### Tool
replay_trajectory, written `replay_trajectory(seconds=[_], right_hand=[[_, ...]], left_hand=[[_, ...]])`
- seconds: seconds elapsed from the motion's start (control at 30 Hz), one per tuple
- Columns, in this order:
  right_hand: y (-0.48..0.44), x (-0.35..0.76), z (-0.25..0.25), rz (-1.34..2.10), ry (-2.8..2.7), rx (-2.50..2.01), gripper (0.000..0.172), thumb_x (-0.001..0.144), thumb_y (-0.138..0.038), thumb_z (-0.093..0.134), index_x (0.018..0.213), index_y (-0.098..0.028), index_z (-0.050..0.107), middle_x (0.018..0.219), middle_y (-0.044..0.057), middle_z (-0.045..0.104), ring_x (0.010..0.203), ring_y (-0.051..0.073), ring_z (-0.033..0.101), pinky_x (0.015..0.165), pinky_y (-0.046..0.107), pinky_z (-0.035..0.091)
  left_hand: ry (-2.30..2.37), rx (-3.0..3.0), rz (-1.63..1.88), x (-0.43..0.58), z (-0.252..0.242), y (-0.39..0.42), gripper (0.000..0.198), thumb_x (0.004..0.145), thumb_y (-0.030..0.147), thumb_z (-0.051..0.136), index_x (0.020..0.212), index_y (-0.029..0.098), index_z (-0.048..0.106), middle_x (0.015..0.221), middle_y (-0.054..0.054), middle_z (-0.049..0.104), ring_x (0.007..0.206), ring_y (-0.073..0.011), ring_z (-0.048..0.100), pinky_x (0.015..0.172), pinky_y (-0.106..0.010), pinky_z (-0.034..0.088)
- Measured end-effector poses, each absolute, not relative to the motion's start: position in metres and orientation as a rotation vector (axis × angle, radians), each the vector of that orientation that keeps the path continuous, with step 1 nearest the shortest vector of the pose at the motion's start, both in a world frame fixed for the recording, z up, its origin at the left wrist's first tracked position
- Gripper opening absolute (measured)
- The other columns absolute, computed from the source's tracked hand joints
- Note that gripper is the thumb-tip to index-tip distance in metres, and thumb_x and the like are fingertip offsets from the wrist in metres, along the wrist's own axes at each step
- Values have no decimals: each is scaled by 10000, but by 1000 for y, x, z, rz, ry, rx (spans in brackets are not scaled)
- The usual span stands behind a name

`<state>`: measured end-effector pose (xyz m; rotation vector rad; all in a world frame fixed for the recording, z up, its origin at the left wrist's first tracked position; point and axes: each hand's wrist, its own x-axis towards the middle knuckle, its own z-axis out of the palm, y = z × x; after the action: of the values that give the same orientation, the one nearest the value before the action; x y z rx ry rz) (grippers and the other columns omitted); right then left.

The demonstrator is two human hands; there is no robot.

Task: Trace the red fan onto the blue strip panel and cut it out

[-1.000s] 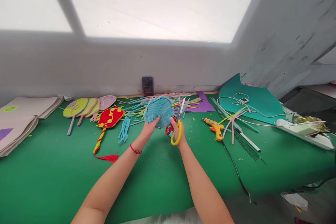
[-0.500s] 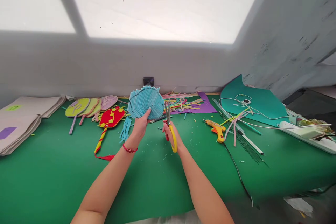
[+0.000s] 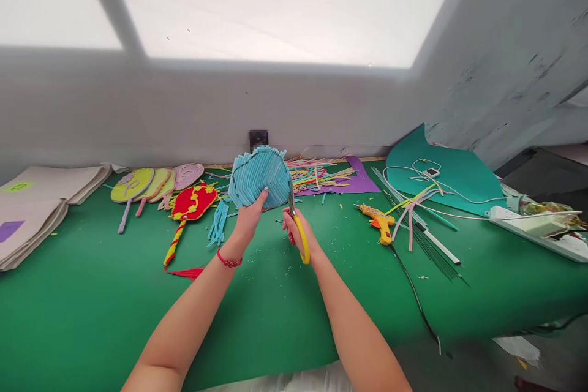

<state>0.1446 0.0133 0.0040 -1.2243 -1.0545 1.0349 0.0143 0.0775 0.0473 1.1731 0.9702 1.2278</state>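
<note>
My left hand grips the lower edge of a light-blue panel made of pipe cleaners laid side by side, with a dark curved line near its rim. Its thumb lies on the front face. In my right hand is a pair of scissors with yellow handles; the blades point up and meet the panel's right edge. Loose blue pipe cleaner pieces lie left of my left hand. Beside them rests a red fan with yellow trim, a twisted handle and a red tassel.
Several pastel fans and large paper pads lie at the left. Colourful pipe cleaners and a purple sheet are at the back. To the right sit a yellow glue gun, a teal sheet and a white power strip.
The blue panel has shifted slightly right and turned a little. The scissor blades, apart from it before, now touch its right edge and look closer together.
</note>
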Motion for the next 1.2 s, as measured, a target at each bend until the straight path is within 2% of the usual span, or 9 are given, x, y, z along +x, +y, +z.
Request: replay_trajectory(seconds=[0.1, 0.2, 0.4, 0.67, 0.87, 1.2], right_hand=[[13, 145, 5, 1036, -1068, -1234, 479, 751, -630, 579, 1001, -221, 584, 617, -54, 555, 466, 90, 434, 446, 212, 380], [13, 144, 6, 1046, -1088, -1254, 496, 768, -649, 544, 1011, -217, 555, 631, -54, 542, 476, 86, 427, 441, 205, 383], [13, 143, 8, 1082, -1083, -1268, 521, 777, -680, 500, 1019, -220, 521, 636, -61, 511, 451, 73, 406, 396, 188, 359], [10, 143, 10, 1113, -1036, -1280, 508, 770, -694, 494, 958, -222, 506, 582, -76, 472, 398, 65, 386, 350, 180, 332], [10, 142, 12, 1111, -1019, -1280, 521, 772, -712, 478, 933, -218, 514, 544, -77, 462, 386, 72, 399, 336, 182, 343], [12, 144, 8, 1112, -995, -1292, 501, 757, -703, 523, 888, -220, 515, 503, -85, 441, 368, 63, 365, 335, 174, 340]], left_hand=[[983, 1133, 1343, 17, 50, 74, 761, 763, 430, 700, 1432, 272, 372, 1462, -31, 444, 1320, -271, 446, 984, -396, 503], [969, 1116, 1360, 19, 52, 71, 765, 750, 382, 720, 1425, 256, 382, 1480, -49, 418, 1322, -262, 442, 1011, -406, 481], [949, 1098, 1380, 21, 48, 71, 790, 734, 393, 735, 1426, 231, 389, 1466, -87, 435, 1294, -273, 471, 969, -417, 509], [978, 1098, 1394, 23, 44, 72, 735, 735, 367, 744, 1394, 222, 452, 1438, -98, 473, 1277, -265, 494, 1059, -426, 428], [969, 1077, 1362, 24, 43, 71, 667, 762, 349, 722, 1371, 222, 481, 1417, -97, 498, 1247, -271, 523, 950, -402, 524], [952, 1059, 1371, 25, 48, 69, 656, 772, 299, 711, 1377, 234, 466, 1427, -78, 490, 1230, -264, 539, 880, -365, 565]])
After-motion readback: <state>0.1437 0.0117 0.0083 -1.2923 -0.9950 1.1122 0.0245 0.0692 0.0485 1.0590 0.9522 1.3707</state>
